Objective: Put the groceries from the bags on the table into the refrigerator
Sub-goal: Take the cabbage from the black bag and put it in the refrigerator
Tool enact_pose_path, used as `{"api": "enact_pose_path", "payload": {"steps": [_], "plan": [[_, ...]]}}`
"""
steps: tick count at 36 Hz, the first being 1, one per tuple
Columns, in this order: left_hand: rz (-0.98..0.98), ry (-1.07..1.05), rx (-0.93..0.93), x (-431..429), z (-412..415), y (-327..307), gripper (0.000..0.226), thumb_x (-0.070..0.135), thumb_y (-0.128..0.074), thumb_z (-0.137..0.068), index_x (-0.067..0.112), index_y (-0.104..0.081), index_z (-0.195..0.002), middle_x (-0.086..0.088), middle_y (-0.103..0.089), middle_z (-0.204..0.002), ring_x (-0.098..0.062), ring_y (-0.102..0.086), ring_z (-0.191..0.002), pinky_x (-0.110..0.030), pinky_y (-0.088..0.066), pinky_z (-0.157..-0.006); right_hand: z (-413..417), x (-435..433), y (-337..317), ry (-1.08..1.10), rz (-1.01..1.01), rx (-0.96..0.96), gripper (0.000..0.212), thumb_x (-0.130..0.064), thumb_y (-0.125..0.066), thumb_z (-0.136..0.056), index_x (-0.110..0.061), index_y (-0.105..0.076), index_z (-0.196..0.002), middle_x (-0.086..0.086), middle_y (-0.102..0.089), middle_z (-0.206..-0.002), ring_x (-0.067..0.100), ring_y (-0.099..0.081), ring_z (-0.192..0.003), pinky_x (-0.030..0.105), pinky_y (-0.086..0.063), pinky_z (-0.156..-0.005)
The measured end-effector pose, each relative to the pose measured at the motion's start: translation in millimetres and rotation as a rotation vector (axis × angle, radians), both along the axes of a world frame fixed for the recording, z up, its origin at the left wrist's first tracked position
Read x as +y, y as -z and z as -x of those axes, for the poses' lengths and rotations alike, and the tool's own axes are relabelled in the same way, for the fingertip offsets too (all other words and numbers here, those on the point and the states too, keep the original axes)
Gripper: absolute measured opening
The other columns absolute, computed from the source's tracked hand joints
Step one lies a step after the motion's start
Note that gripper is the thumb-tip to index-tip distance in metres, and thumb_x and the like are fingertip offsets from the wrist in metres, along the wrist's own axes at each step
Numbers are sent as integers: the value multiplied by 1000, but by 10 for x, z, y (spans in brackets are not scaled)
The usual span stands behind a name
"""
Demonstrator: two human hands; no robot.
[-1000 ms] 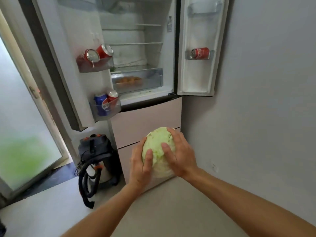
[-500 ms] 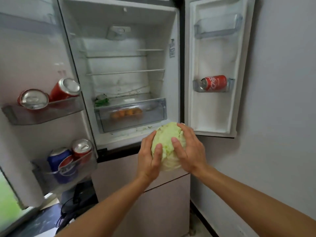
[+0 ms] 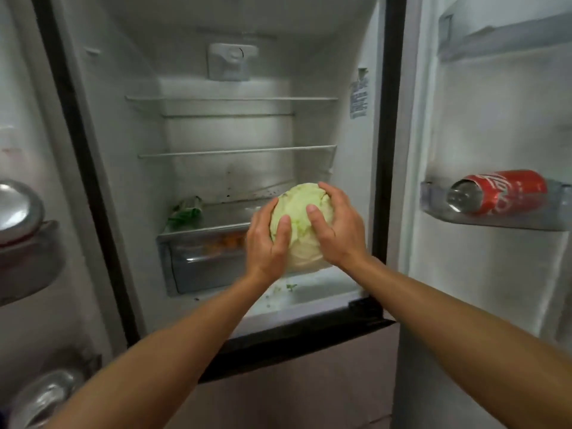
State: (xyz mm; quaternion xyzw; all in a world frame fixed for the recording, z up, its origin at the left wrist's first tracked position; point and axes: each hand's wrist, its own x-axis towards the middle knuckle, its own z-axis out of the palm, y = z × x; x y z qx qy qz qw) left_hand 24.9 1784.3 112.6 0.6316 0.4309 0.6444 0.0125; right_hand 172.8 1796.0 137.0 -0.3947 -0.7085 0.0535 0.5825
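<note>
A pale green cabbage (image 3: 301, 221) is held between both hands in front of the open refrigerator (image 3: 223, 181). My left hand (image 3: 266, 243) grips its left side with the thumb across the front. My right hand (image 3: 339, 227) grips its right side and top. The cabbage hangs at the level of the clear crisper drawer (image 3: 201, 258), just above the fridge's bottom ledge. The drawer holds orange items, partly hidden by my left hand.
Two glass shelves (image 3: 235, 151) span the fridge above. A green leafy bundle (image 3: 185, 212) lies on the drawer's lid at the left. A red cola can (image 3: 498, 191) lies in the right door's bin. Cans (image 3: 18, 209) sit in the left door's bins.
I have come closer to the fridge. Both hands have carried the cabbage up and forward, from below the compartment's lower edge to in front of the crisper drawer.
</note>
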Motion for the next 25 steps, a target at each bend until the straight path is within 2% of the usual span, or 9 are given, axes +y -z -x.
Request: {"api": "enact_pose_path", "payload": {"steps": [5, 8, 12, 15, 19, 22, 23, 25], "plan": [[9, -51, 76, 911, 255, -299, 68, 62, -35, -86, 15, -56, -131, -6, -60, -125, -12, -53, -109, -21, -37, -91, 245, 935, -208, 14, 16, 73, 56, -63, -42, -82, -32, -49, -129, -3, -62, -120, 19, -60, -104, 40, -49, -90], [36, -57, 120, 1458, 403, -470, 66, 61, -35, -87, 16, -58, -129, -7, -62, -121, -19, -55, -111, -30, -41, -96, 410, 1493, -312, 21, 41, 157, 54, -59, -45, -82, -29, -53, -127, -1, -64, -119, 22, -60, -105, 38, -48, -91], [103, -45, 142, 2082, 539, -578, 68, 62, -34, -85, 14, -58, -126, -8, -65, -115, -24, -58, -106, -38, -46, -93, 557, 2153, -352, 22, 88, 201, 51, -54, -47, -83, -25, -56, -125, 2, -66, -115, 23, -60, -104, 30, -44, -85], [170, -55, 123, 2495, 612, -567, 67, 61, -35, -87, 13, -56, -129, -12, -66, -116, -27, -60, -105, -34, -47, -89, 652, 2620, -335, 30, 115, 193, 51, -54, -49, -83, -20, -58, -120, 7, -68, -110, 29, -61, -102, 34, -47, -85], [282, -71, 89, 3011, 723, -536, 64, 63, -31, -85, 25, -51, -132, -9, -59, -125, -27, -58, -109, -40, -47, -96, 786, 3196, -323, -8, 173, 245, 51, -54, -56, -80, -22, -61, -121, 8, -69, -108, 29, -64, -101, 35, -51, -86], [365, -101, 144, 3402, 832, -547, 52, 57, -31, -95, 26, -47, -134, -11, -55, -129, -30, -54, -115, -37, -42, -101, 888, 3577, -311, -39, 177, 232, 42, -43, -62, -88, -19, -59, -123, 7, -68, -109, 22, -62, -99, 23, -43, -80], [371, -108, 173, 3523, 872, -551, 51, 55, -31, -96, 24, -48, -133, -12, -56, -128, -30, -53, -116, -36, -40, -101, 919, 3685, -320, -33, 170, 232, 44, -45, -62, -87, -17, -60, -122, 8, -68, -109, 21, -61, -97, 21, -40, -78], [366, -105, 205, 3740, 932, -562, 56, 56, -27, -93, 21, -50, -131, -14, -58, -123, -31, -54, -115, -38, -40, -101, 973, 3910, -319, -15, 134, 219, 53, -54, -55, -81, -15, -61, -117, 9, -69, -106, 26, -64, -97, 24, -42, -76]]}}
